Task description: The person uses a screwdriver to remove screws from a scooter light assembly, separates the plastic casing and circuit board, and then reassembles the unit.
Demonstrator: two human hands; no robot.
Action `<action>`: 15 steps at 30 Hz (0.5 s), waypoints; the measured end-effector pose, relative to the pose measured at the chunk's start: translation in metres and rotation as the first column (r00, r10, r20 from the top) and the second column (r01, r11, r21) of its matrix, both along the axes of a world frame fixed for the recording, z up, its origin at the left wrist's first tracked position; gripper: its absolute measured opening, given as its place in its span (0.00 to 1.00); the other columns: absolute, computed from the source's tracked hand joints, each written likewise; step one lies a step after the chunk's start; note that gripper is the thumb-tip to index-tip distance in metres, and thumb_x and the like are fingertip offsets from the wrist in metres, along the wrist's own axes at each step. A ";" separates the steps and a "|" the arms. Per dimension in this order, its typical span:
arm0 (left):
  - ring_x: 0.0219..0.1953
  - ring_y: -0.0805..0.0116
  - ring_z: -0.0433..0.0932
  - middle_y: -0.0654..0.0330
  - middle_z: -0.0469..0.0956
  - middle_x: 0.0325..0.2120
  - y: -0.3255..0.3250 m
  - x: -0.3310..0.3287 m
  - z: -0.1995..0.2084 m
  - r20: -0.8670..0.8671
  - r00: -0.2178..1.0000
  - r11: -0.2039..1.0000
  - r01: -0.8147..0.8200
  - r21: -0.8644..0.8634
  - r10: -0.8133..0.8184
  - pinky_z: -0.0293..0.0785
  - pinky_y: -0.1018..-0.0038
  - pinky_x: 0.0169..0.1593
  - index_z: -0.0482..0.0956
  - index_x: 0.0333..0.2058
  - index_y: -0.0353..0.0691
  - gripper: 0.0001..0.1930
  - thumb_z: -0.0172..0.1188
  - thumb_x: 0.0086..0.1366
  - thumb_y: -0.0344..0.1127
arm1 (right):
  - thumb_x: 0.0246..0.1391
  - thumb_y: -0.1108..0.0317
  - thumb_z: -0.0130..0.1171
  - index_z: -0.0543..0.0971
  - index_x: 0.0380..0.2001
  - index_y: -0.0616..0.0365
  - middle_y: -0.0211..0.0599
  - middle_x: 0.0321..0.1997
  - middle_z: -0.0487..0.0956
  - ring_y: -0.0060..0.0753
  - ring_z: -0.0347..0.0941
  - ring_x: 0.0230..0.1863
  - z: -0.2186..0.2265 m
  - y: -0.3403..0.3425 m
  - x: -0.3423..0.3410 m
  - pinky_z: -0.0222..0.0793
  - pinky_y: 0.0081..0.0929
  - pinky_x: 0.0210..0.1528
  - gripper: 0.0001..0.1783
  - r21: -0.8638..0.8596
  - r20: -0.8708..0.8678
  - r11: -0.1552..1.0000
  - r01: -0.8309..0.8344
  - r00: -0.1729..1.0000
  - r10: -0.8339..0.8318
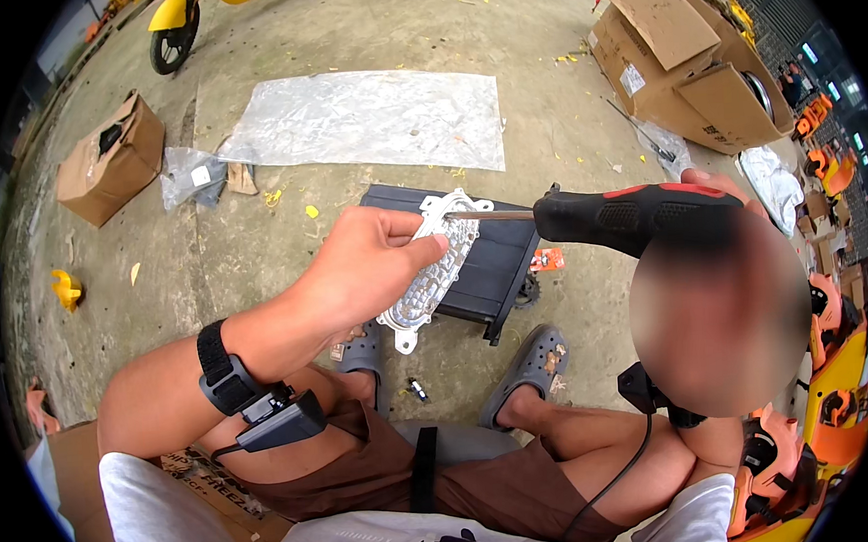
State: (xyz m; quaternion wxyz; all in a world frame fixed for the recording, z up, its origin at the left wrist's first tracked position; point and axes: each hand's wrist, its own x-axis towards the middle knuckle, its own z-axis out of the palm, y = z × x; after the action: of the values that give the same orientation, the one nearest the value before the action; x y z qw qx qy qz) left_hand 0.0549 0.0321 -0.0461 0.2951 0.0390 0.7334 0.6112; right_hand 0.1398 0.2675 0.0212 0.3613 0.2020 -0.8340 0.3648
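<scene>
My left hand (379, 259) pinches a long oval silver-white part (430, 296) between thumb and fingers. Its face is bumpy, a raised rim runs round it, and small lugs with holes stick out at the edge. In my right hand (725, 290) is a screwdriver (637, 213) with a thick black and red handle, held level. Its shank points left and its tip meets the upper end of the oval part; any screw there is too small to make out. Most of my right hand is blurred, but fingers show wrapped over the handle. A low black stool-like stand (488, 268) sits beneath the part.
A clear plastic sheet (367, 117) lies on the concrete ahead. Cardboard boxes stand at left (114, 160) and far right (678, 62). Orange and yellow vehicle parts (838, 387) line the right side. A small dark object (418, 390) lies between my feet.
</scene>
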 end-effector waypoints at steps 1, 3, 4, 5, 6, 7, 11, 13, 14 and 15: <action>0.31 0.80 0.76 0.61 0.82 0.32 -0.001 0.000 0.000 -0.007 1.000 1.000 0.000 -0.017 -0.001 0.73 0.80 0.34 0.80 0.42 0.27 0.12 0.57 0.66 0.31 | 0.64 0.65 0.48 0.61 0.61 0.61 0.62 0.53 0.70 0.36 0.77 0.37 0.004 0.001 0.008 0.74 0.20 0.31 0.25 -0.077 0.147 0.997 -0.023 0.989 0.034; 0.31 0.81 0.76 0.61 0.82 0.32 0.002 0.001 0.002 -0.007 1.000 1.000 0.012 -0.022 -0.012 0.73 0.81 0.33 0.80 0.43 0.27 0.12 0.57 0.67 0.31 | 0.63 0.67 0.50 0.58 0.64 0.58 0.69 0.57 0.67 0.42 0.78 0.42 0.005 0.003 0.012 0.75 0.22 0.30 0.28 -0.155 0.266 0.986 -0.068 0.958 0.108; 0.31 0.81 0.76 0.61 0.82 0.32 0.003 0.001 0.003 -0.008 1.000 1.000 0.018 -0.025 -0.018 0.73 0.81 0.33 0.80 0.43 0.27 0.12 0.57 0.67 0.31 | 0.62 0.67 0.51 0.58 0.63 0.59 0.70 0.56 0.67 0.42 0.78 0.41 0.004 0.003 0.009 0.75 0.22 0.30 0.28 -0.153 0.245 0.982 -0.107 0.959 0.143; 0.31 0.81 0.76 0.61 0.82 0.32 0.003 0.002 0.004 -0.011 1.000 0.999 0.020 -0.029 -0.021 0.72 0.81 0.33 0.80 0.43 0.27 0.12 0.56 0.67 0.31 | 0.62 0.66 0.51 0.60 0.62 0.60 0.67 0.55 0.69 0.39 0.78 0.39 0.003 0.004 0.006 0.74 0.22 0.30 0.27 -0.126 0.195 0.986 -0.108 0.972 0.132; 0.31 0.81 0.76 0.61 0.82 0.31 0.003 0.003 0.005 -0.014 1.000 0.999 0.023 -0.034 -0.023 0.72 0.81 0.33 0.79 0.43 0.27 0.12 0.56 0.67 0.31 | 0.62 0.66 0.50 0.61 0.61 0.62 0.64 0.53 0.71 0.37 0.77 0.36 0.002 0.004 0.003 0.74 0.21 0.31 0.26 -0.098 0.145 0.989 -0.106 0.982 0.119; 0.30 0.82 0.75 0.62 0.82 0.31 0.003 0.003 0.006 -0.017 1.000 0.999 0.026 -0.038 -0.026 0.72 0.81 0.32 0.79 0.44 0.27 0.13 0.56 0.67 0.32 | 0.62 0.65 0.50 0.64 0.60 0.64 0.57 0.50 0.74 0.31 0.76 0.31 0.000 0.004 0.000 0.74 0.19 0.32 0.25 -0.049 0.065 0.997 -0.059 0.996 0.063; 0.30 0.83 0.75 0.62 0.81 0.31 0.002 0.002 0.002 -0.089 0.996 1.000 0.026 -0.010 -0.027 0.71 0.82 0.32 0.79 0.44 0.27 0.13 0.56 0.67 0.31 | 0.60 0.64 0.52 0.59 0.64 0.63 0.55 0.54 0.72 0.25 0.75 0.30 -0.006 0.000 -0.002 0.74 0.19 0.35 0.31 -0.214 0.024 0.973 -0.092 0.995 0.099; 0.30 0.83 0.74 0.62 0.81 0.31 0.000 0.001 0.003 -0.125 0.992 0.999 0.029 -0.014 -0.031 0.71 0.82 0.32 0.79 0.44 0.27 0.12 0.56 0.67 0.31 | 0.58 0.64 0.56 0.53 0.67 0.62 0.59 0.60 0.68 0.27 0.75 0.35 -0.005 0.003 0.000 0.74 0.21 0.37 0.38 -0.288 0.053 0.948 -0.135 0.986 0.156; 0.30 0.83 0.74 0.63 0.81 0.31 0.002 0.001 0.003 -0.125 0.991 0.999 0.035 -0.025 -0.038 0.71 0.82 0.32 0.79 0.44 0.27 0.12 0.56 0.67 0.31 | 0.59 0.62 0.57 0.51 0.67 0.66 0.62 0.60 0.67 0.30 0.75 0.39 -0.008 0.007 -0.003 0.74 0.22 0.37 0.40 -0.251 0.015 0.960 -0.126 0.991 0.134; 0.30 0.84 0.74 0.63 0.81 0.31 0.003 0.002 0.005 -0.125 0.991 0.999 0.041 -0.036 -0.045 0.71 0.83 0.32 0.79 0.43 0.27 0.12 0.56 0.67 0.31 | 0.57 0.61 0.59 0.50 0.68 0.65 0.61 0.60 0.67 0.31 0.75 0.40 -0.010 0.010 -0.001 0.74 0.22 0.38 0.42 -0.237 0.000 0.965 -0.111 0.993 0.114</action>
State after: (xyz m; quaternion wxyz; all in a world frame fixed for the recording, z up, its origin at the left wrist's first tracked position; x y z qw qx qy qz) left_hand 0.0569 0.0352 -0.0407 0.2621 0.0882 0.7595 0.5888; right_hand 0.1383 0.2772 0.0111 0.3558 0.2022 -0.7742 0.4828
